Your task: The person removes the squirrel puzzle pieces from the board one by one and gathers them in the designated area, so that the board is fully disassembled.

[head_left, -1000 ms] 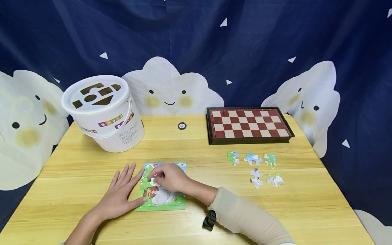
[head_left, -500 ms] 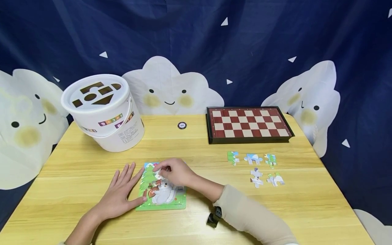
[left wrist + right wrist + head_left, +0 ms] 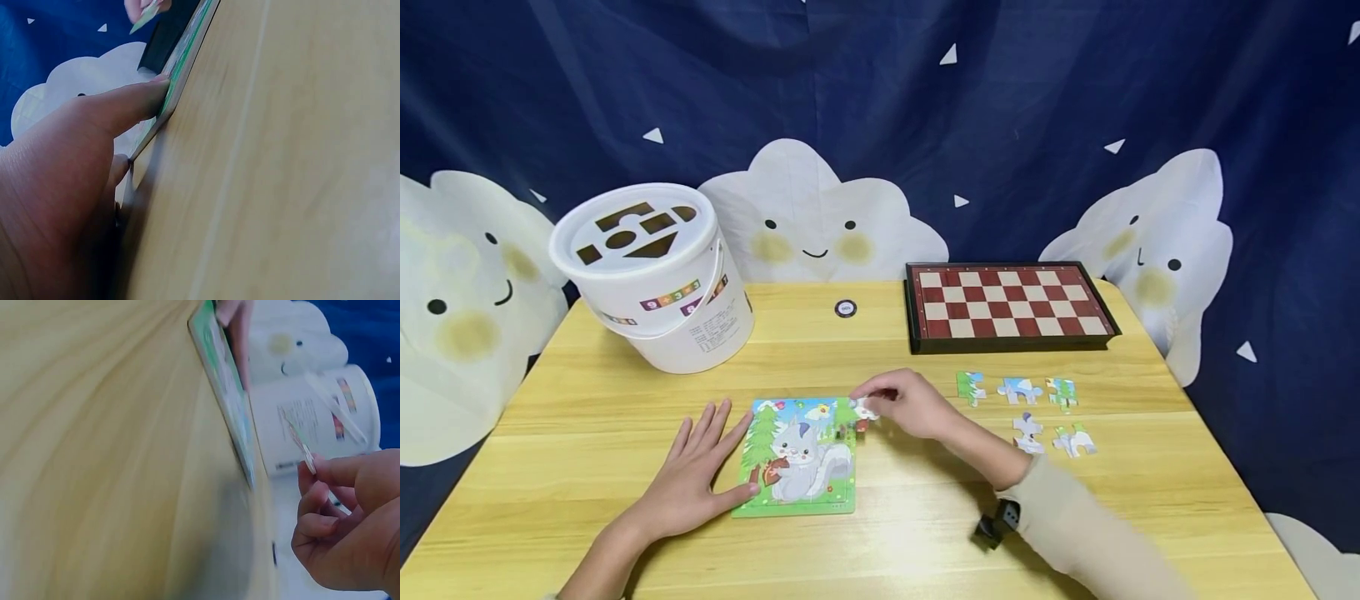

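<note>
A square puzzle board (image 3: 801,492) with a grey squirrel picture lies on the table. My left hand (image 3: 692,487) rests at its left side, fingers spread; the thumb touches the board's lower left edge, also visible in the left wrist view. My right hand (image 3: 917,406) pinches a puzzle piece (image 3: 863,410) between thumb and finger, just past the board's upper right corner. From the right wrist, that thin piece (image 3: 301,444) is seen edge-on, above the table. Several loose pieces lie to the right, among them a green one (image 3: 969,388) and a blue one (image 3: 1020,390).
A white bucket (image 3: 700,342) with shaped holes in its lid stands back left. At the back right lies a black-framed checkered board (image 3: 1011,304). A small round dark chip (image 3: 846,308) sits between them. Behind the wooden table (image 3: 820,558) hangs a blue curtain (image 3: 880,92) with clouds.
My right hand has lifted a piece from over the puzzle board and moved right with it, uncovering the squirrel picture. My left hand has stayed in place.
</note>
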Tool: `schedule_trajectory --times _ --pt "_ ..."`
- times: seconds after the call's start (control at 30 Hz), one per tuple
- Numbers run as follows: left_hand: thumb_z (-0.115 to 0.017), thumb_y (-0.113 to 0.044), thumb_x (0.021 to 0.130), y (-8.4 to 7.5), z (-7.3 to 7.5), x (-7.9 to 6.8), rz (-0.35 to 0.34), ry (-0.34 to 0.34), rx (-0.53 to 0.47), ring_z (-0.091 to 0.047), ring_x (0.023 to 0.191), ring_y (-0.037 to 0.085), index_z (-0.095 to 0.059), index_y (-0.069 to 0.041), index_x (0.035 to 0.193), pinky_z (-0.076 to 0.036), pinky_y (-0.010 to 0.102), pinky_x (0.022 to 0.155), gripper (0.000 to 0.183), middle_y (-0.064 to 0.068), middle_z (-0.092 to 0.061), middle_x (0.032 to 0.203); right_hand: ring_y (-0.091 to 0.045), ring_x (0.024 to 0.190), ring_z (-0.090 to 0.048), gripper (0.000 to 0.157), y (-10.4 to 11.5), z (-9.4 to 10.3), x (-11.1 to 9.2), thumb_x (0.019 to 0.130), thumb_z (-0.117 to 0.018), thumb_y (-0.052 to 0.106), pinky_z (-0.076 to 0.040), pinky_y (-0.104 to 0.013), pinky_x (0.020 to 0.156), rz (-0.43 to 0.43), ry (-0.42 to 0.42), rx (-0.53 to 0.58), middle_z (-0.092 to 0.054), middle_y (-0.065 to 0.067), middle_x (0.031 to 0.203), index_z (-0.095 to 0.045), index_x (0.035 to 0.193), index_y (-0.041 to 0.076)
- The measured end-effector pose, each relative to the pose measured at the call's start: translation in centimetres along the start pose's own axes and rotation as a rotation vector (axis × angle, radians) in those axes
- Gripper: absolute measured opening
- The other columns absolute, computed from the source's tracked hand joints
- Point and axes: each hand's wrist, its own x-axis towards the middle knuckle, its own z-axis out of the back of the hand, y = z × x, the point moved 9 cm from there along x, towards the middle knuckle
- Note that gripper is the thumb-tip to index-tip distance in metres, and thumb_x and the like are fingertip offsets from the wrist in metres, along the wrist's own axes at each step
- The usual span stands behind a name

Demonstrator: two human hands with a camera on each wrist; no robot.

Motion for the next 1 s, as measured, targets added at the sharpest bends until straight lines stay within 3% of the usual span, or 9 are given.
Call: schedule_trajectory --times 0.23,0.47,0.73,1.0 --pt "-0.069 -0.057 0.091 -0.1 0.0 0.0 0.005 0.005 -0.005 -0.002 0.155 0.042 -0.027 -0.016 0.163 0.014 0.045 0.123 0.093 0.025 -0.009 0.167 -0.013 0.068 -0.049 0.019 -2.2 4.8 -3.1 0.099 -0.063 0.003 -0.043 -0.022 0.059 -0.010 -0.029 -0.061 -0.071 -0.002 0.090 -0.077 0.112 0.006" --pt "-0.069 -0.057 0.091 0.0 -0.1 0.1 0.010 0.009 -0.001 -0.003 0.155 0.042 -0.027 -0.016 0.163 0.014 0.045 0.123 0.093 0.026 -0.010 0.167 -0.013 0.069 -0.047 0.020 -4.6 8.0 -6.1 0.100 -0.061 0.003 -0.041 -0.024 0.059 -0.056 -0.004 -0.058 -0.071 -0.005 0.094 -0.076 0.113 0.004" --pt "-0.068 -0.059 0.091 0.1 -0.2 0.2 0.021 0.016 0.000 -0.002 0.155 0.041 -0.027 -0.016 0.163 0.015 0.044 0.123 0.093 0.025 -0.009 0.168 -0.013 0.065 -0.046 0.020 -6.8 10.3 -8.7 0.101 -0.060 0.003 -0.041 -0.024 0.058 -0.142 0.032 -0.076 -0.073 -0.007 0.100 -0.076 0.113 0.005" --pt "-0.069 -0.057 0.091 0.1 -0.2 0.1 0.015 0.006 0.000 -0.002 0.155 0.041 -0.027 -0.017 0.163 0.015 0.044 0.122 0.093 0.025 -0.010 0.168 -0.011 0.064 -0.044 0.020 -7.9 10.7 -9.7 0.100 -0.060 0.000 -0.039 -0.023 0.055 -0.164 0.031 -0.144 -0.068 -0.004 0.092 -0.076 0.111 0.007"
